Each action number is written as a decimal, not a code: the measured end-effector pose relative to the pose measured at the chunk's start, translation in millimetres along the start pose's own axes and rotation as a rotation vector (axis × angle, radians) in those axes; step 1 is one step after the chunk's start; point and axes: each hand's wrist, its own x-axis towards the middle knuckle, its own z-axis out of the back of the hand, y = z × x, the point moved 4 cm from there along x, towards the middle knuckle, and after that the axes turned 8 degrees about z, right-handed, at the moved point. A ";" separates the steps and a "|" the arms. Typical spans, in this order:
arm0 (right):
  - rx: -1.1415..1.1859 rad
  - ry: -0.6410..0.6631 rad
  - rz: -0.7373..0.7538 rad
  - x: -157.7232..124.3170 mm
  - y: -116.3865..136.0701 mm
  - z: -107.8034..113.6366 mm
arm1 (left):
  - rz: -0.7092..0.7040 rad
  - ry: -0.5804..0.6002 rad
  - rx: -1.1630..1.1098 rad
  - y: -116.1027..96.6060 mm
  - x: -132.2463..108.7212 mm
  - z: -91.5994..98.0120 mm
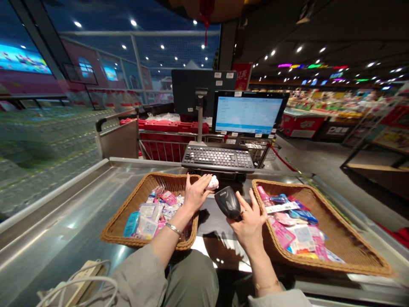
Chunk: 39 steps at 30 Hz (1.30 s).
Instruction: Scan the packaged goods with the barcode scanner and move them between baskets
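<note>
My left hand (pixel 195 194) reaches over the right rim of the left wicker basket (pixel 111 219) and pinches a small white item (pixel 213 183); its kind is not clear. In my right hand (pixel 249 215) is a black barcode scanner (pixel 228 202), with the fingers stretched along its far side. The scanner's head points toward the white item, a short gap apart. Small packets (pixel 153 215) in pink, white and blue lie in the left basket. The right wicker basket (pixel 358 243), just beside my right hand, holds more pink and blue packaged items (pixel 297 230).
A keyboard (pixel 219 157) and a lit monitor (pixel 251 113) stand behind the baskets. Pale cables (pixel 86 279) lie on the metal counter (pixel 76 209) at the near left. A shopping trolley (pixel 162 145) is beyond the counter.
</note>
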 end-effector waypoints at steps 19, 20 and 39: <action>0.062 0.000 0.044 -2.5 5.8 3.7 | 0.027 0.001 -0.059 3.8 -5.2 -6.1; 0.061 -0.002 0.046 -2.5 6.0 3.8 | 0.028 0.000 -0.061 3.9 -5.4 -6.1; 0.065 0.032 0.067 -3.3 8.7 5.3 | 0.037 -0.006 -0.033 5.8 -6.9 -3.7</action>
